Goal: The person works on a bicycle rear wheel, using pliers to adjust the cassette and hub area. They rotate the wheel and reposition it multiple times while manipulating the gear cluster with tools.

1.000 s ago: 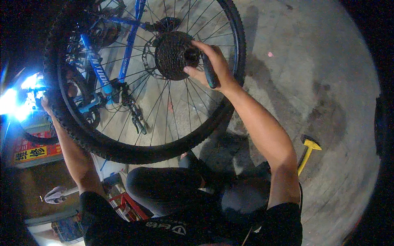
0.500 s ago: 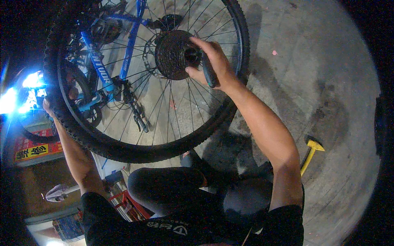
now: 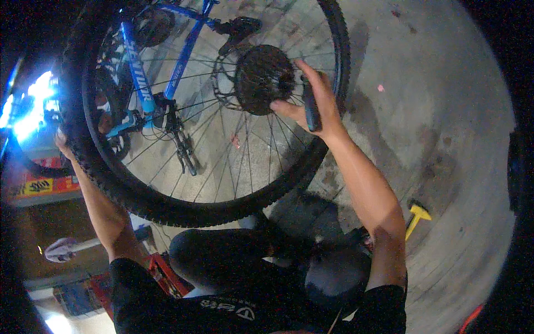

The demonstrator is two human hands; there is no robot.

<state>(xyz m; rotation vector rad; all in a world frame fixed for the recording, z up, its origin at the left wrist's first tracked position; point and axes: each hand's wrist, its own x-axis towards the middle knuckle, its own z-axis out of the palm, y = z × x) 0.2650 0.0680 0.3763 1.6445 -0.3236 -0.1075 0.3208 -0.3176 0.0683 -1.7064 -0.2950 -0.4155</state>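
A bicycle wheel with a knobby black tyre [image 3: 222, 214] stands raised before me. My left hand [image 3: 64, 143] is on the tyre's outer side at the left; its fingers are mostly behind the rubber. Near the wheel's middle sits a dark, grimy sprocket cassette [image 3: 261, 80], with a disc brake rotor [image 3: 223, 92] behind it. At the cassette's right side, my right hand [image 3: 329, 114] is curled round a tool with a black handle [image 3: 311, 106]. Its thumb and index finger reach toward the cassette. The tool's working end is hidden, so its kind cannot be told.
Through the spokes shows a blue bicycle frame [image 3: 181, 61] on the concrete floor. A yellow-handled hammer [image 3: 416, 220] lies right of my right arm. Red tool storage [image 3: 167, 273] is by my left knee. A bright light glares at the far left.
The wheel has shifted right in the view and turned slightly, showing more of the rotor. My right hand has moved right and a little down with the black-handled tool. My left hand stays at the tyre.
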